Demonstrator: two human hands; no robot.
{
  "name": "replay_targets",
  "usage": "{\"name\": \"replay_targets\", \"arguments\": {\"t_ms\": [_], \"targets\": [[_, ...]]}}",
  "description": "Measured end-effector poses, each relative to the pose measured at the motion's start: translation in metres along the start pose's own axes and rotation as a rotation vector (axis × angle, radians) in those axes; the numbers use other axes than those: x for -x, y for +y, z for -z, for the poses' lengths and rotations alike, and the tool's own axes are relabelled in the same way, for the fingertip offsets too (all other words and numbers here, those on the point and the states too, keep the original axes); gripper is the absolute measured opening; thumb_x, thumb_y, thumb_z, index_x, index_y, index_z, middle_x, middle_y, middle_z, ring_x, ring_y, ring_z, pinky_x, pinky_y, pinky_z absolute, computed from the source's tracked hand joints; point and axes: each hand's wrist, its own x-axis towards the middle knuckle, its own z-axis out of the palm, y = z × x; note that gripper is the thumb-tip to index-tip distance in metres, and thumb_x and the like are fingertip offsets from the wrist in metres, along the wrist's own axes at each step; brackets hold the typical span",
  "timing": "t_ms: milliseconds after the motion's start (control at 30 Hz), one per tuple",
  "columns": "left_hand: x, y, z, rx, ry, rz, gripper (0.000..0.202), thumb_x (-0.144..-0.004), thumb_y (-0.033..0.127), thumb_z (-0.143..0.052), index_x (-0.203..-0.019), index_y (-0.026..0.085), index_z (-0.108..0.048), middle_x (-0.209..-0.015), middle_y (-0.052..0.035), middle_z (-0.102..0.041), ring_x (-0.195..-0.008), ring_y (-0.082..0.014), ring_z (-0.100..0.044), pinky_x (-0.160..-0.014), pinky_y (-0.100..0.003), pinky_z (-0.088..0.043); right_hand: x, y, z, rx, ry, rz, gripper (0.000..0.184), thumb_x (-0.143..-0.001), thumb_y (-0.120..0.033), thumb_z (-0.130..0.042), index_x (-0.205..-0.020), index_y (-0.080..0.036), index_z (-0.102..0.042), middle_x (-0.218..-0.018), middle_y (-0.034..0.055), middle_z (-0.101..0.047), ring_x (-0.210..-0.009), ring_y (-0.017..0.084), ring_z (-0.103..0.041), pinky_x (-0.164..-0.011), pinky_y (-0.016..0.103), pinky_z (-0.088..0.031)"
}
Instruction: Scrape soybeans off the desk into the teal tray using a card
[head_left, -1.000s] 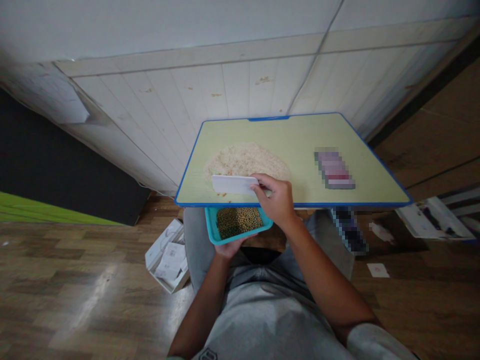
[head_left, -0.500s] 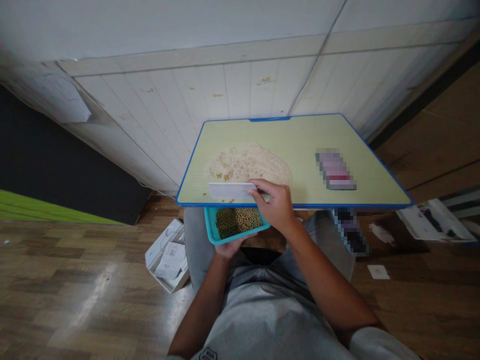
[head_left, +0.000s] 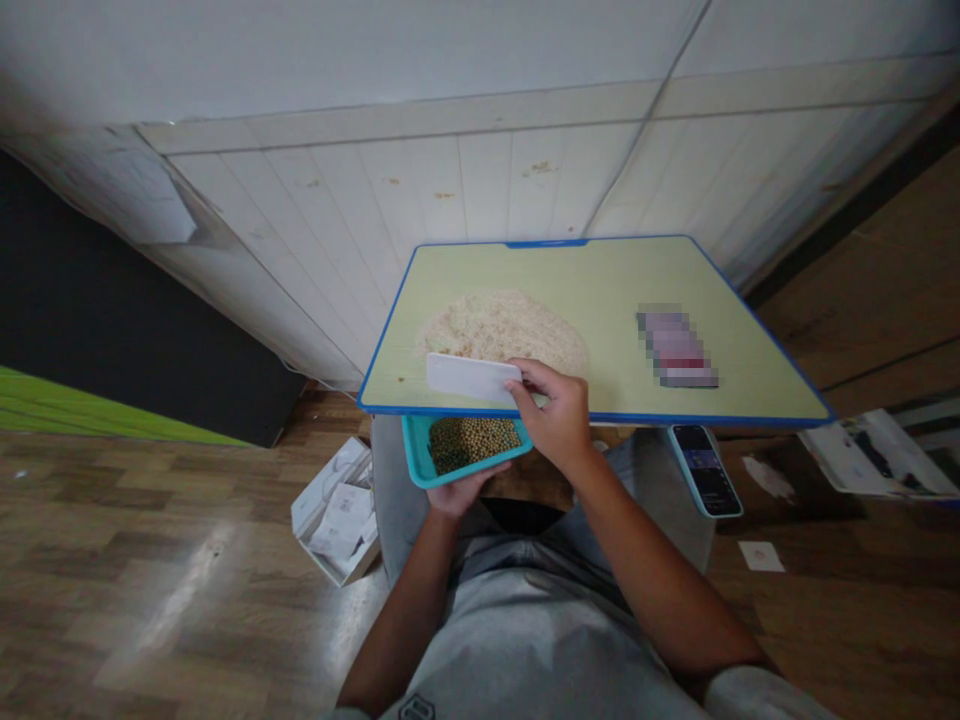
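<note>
A pile of white rice (head_left: 501, 327) lies on a small green table with a blue rim (head_left: 600, 270). My right hand (head_left: 556, 415) pinches a flat white card (head_left: 472, 378) that stands at the table's near edge, just in front of the rice. Below that edge my left hand (head_left: 459, 494) holds a teal tray (head_left: 420, 462) from underneath. The tray contains green and yellowish beans (head_left: 472, 441).
A blurred flat object (head_left: 677, 348) lies on the table's right side. A phone (head_left: 705, 469) rests on my right knee. An open white box (head_left: 336, 508) sits on the wooden floor at left, papers (head_left: 870, 455) at right. A white panelled wall (head_left: 480, 180) stands behind the table.
The white card was drawn toward the table's near edge over the tray, then lifted back a little toward the rice. The tray stays under the edge.
</note>
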Motion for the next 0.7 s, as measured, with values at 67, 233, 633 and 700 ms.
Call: {"name": "replay_targets", "arguments": {"t_ms": [67,233,633,700], "targets": [[0.001,0.002,-0.001,-0.002,0.006,-0.020,0.078,-0.113,0.065,-0.035,-0.184,0.034,-0.027,-0.190,-0.0136,-0.030,-0.176,-0.0526,-0.019,-0.126,-0.096,-0.023,-0.004,-0.003,-0.006,0.027,-0.016,0.016,0.023,-0.096,-0.029,-0.067,-0.106,-0.026,-0.087,-0.098,0.0034,-0.090,-0.083,0.022,-0.085,-0.079,0.035,-0.070],[0.003,0.011,-0.004,-0.017,-0.009,-0.046,0.078,-0.112,0.067,-0.035,-0.183,0.035,-0.029,-0.189,-0.0126,-0.035,-0.175,-0.0509,-0.025,-0.126,-0.093,-0.029,-0.021,-0.009,-0.030,0.115,-0.094,0.016,0.026,-0.098,-0.024,-0.065,-0.110,-0.029,-0.087,-0.103,0.0029,-0.090,-0.090,0.023,-0.085,-0.083,0.038,-0.067],[0.021,0.042,0.011,-0.069,-0.045,-0.044,0.080,-0.111,0.072,-0.034,-0.182,0.037,-0.032,-0.187,-0.0158,-0.040,-0.172,-0.0554,-0.028,-0.119,-0.097,-0.033,-0.048,-0.001,-0.078,0.174,-0.194,0.023,0.032,-0.098,-0.015,-0.065,-0.115,-0.031,-0.086,-0.106,0.0022,-0.091,-0.096,0.024,-0.084,-0.087,0.038,-0.065],[0.024,0.047,0.011,-0.087,-0.070,-0.033,0.082,-0.110,0.074,-0.036,-0.182,0.035,-0.032,-0.187,-0.0168,-0.038,-0.172,-0.0563,-0.027,-0.119,-0.098,-0.032,-0.047,0.000,-0.078,0.149,-0.215,0.020,0.031,-0.098,-0.014,-0.066,-0.113,-0.032,-0.086,-0.107,0.0013,-0.091,-0.098,0.023,-0.084,-0.089,0.038,-0.065]]}}
